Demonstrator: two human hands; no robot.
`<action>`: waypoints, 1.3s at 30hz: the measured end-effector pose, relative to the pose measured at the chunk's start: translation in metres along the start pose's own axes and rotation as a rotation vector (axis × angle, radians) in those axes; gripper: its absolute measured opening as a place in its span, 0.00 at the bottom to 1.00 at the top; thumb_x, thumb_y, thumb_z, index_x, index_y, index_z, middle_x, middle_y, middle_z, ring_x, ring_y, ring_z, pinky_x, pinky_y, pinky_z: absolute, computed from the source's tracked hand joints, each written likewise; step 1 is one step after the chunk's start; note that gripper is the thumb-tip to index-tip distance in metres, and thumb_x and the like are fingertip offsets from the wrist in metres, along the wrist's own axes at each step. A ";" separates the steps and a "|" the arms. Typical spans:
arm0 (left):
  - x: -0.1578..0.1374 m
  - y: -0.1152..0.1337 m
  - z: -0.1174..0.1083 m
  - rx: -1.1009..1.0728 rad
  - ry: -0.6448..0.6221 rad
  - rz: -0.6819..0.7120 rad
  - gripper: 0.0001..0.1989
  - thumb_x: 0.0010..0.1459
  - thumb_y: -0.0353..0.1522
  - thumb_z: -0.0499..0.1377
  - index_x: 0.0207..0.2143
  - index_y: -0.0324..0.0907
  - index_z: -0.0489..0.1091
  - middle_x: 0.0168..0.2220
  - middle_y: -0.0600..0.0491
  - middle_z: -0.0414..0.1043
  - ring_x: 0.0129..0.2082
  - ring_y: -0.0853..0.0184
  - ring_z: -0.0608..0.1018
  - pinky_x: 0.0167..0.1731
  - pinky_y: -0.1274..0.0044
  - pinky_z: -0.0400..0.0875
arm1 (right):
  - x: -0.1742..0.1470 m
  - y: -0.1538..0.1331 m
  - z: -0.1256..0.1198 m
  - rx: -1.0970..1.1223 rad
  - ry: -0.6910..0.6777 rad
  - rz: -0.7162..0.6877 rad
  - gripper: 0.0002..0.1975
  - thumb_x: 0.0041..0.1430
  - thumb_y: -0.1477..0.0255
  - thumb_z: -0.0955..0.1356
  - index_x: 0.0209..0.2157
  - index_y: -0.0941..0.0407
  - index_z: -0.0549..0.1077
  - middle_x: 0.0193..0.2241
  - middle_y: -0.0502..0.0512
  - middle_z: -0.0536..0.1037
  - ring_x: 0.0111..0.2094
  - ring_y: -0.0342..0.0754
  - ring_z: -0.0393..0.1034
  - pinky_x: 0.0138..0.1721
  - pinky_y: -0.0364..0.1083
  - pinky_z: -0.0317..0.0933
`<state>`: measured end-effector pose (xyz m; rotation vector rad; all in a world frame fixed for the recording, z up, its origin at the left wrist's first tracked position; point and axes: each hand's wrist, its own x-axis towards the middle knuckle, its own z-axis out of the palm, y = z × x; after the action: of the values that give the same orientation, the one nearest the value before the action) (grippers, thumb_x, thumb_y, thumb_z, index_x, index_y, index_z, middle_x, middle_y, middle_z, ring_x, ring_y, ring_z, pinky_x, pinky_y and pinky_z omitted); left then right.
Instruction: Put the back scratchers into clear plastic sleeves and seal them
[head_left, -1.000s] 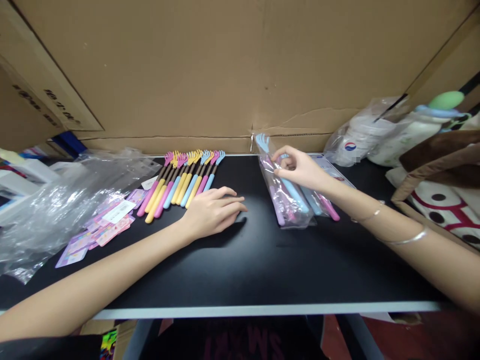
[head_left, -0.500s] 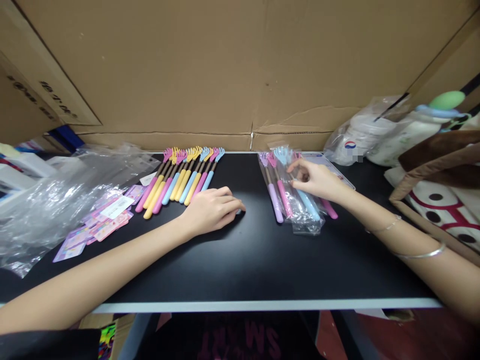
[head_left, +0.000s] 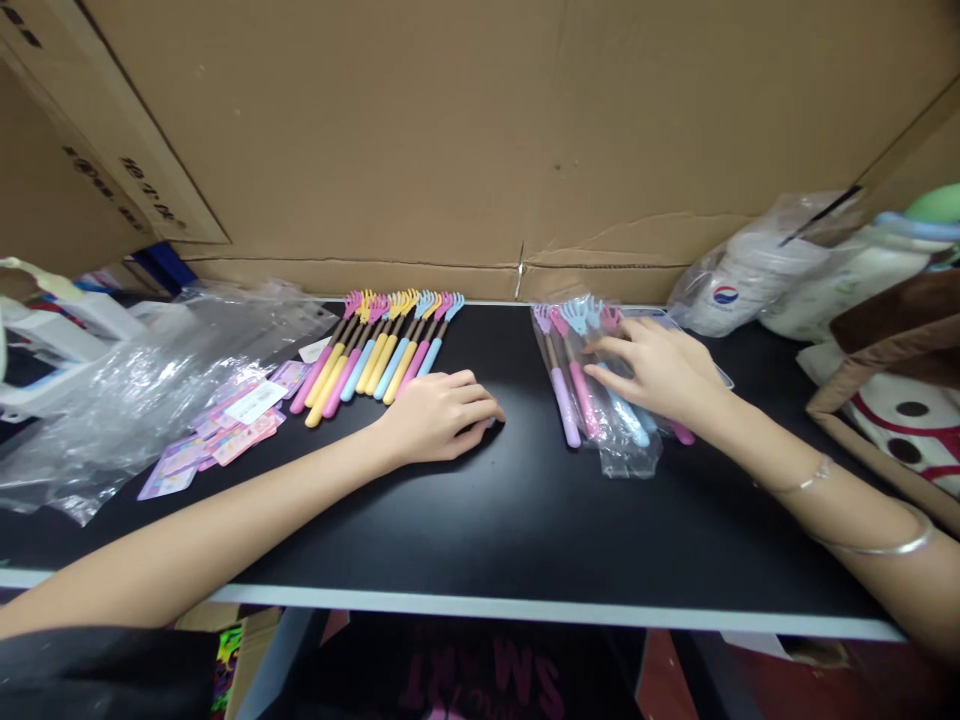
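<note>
The right hand shifts from a pinch to thumb and fingers apart above the bagged blue scratcher, which lies below-left on the counter, long axis running front to back, while the left hand rests slack, farther away.

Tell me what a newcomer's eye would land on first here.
First, the row of pink, yellow and blue back scratchers with hand-shaped heads, lined up on the black tabletop just beyond the left hand. Next, the smaller group in clear plastic, partly covered by the right hand. Then the bagged cup with a red, white and blue round logo, at the back right.
</note>
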<state>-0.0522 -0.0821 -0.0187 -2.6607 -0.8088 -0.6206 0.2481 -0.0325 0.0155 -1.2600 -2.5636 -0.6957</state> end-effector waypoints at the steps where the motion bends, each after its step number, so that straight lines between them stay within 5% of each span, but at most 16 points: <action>1: 0.000 0.000 0.000 0.007 -0.002 0.004 0.11 0.63 0.32 0.51 0.39 0.47 0.74 0.38 0.59 0.78 0.37 0.69 0.75 0.30 0.77 0.64 | 0.000 -0.001 -0.002 -0.038 0.027 -0.009 0.20 0.66 0.59 0.58 0.41 0.55 0.77 0.34 0.59 0.73 0.38 0.54 0.66 0.32 0.47 0.54; 8: 0.002 0.000 -0.002 0.089 -0.032 0.042 0.11 0.64 0.31 0.51 0.40 0.46 0.73 0.38 0.59 0.78 0.36 0.69 0.75 0.29 0.77 0.64 | -0.003 -0.032 -0.022 0.109 0.124 -0.218 0.13 0.66 0.72 0.60 0.38 0.58 0.76 0.32 0.58 0.74 0.36 0.52 0.64 0.34 0.47 0.56; 18: 0.002 0.001 -0.003 0.096 -0.089 0.042 0.11 0.65 0.31 0.50 0.41 0.45 0.71 0.39 0.56 0.77 0.36 0.69 0.76 0.30 0.77 0.65 | -0.029 -0.093 -0.033 0.395 0.108 -0.479 0.11 0.65 0.75 0.61 0.40 0.57 0.75 0.41 0.55 0.77 0.42 0.51 0.67 0.44 0.50 0.59; 30: 0.003 -0.005 -0.012 0.202 -0.069 0.084 0.10 0.65 0.31 0.50 0.40 0.45 0.72 0.39 0.56 0.77 0.37 0.68 0.75 0.30 0.76 0.64 | -0.033 -0.094 -0.027 0.398 0.042 -0.568 0.11 0.64 0.77 0.61 0.44 0.56 0.73 0.40 0.55 0.78 0.43 0.51 0.69 0.43 0.50 0.61; 35: 0.002 -0.048 -0.046 0.414 0.031 -0.140 0.11 0.63 0.31 0.51 0.38 0.47 0.73 0.35 0.55 0.77 0.38 0.64 0.73 0.28 0.74 0.61 | -0.031 -0.086 -0.032 0.359 0.064 -0.586 0.11 0.65 0.77 0.60 0.40 0.57 0.74 0.38 0.56 0.78 0.43 0.52 0.69 0.42 0.50 0.61; 39: -0.028 -0.113 -0.070 0.427 0.084 -0.570 0.11 0.62 0.38 0.51 0.37 0.49 0.73 0.33 0.55 0.76 0.36 0.62 0.70 0.25 0.75 0.53 | -0.029 -0.080 -0.035 0.334 0.085 -0.587 0.12 0.65 0.77 0.60 0.39 0.57 0.75 0.37 0.56 0.78 0.44 0.52 0.68 0.43 0.50 0.61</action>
<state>-0.1615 -0.0318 0.0449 -2.0029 -1.5004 -0.5937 0.2020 -0.1127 0.0094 -0.3650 -2.8272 -0.3666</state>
